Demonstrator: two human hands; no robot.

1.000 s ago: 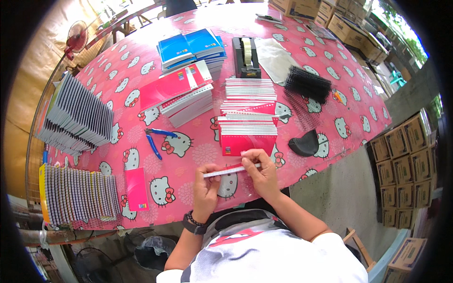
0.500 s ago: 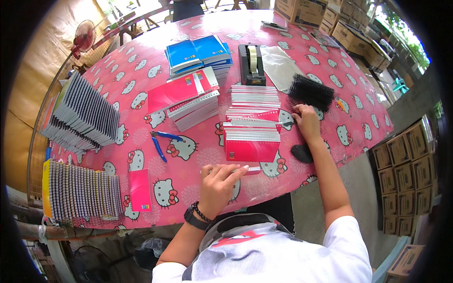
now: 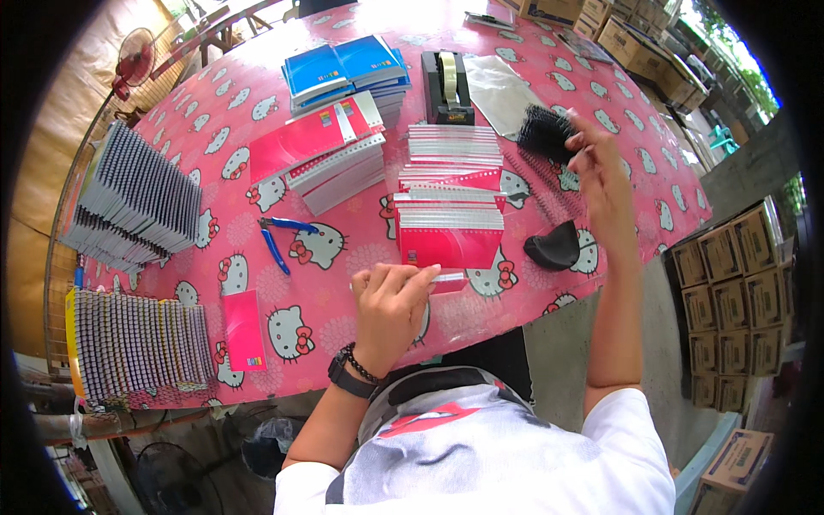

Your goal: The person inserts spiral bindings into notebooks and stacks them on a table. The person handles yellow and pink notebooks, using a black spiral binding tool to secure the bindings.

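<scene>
Pink booklets [image 3: 451, 246] lie between left hand [image 3: 386, 302] and tape dispenser [image 3: 448, 89].

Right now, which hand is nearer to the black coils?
Right. The right hand is at the right end of the black coils, contact unclear; the left hand is farther away, to their lower left, over a pink booklet.

I see the table cover [image 3: 481, 313] shining like smooth plastic. The pink booklets [image 3: 451, 246] are paper, the black coils [image 3: 542, 133] look rough, and the boxes [image 3: 725, 305] are dull cardboard.
</scene>
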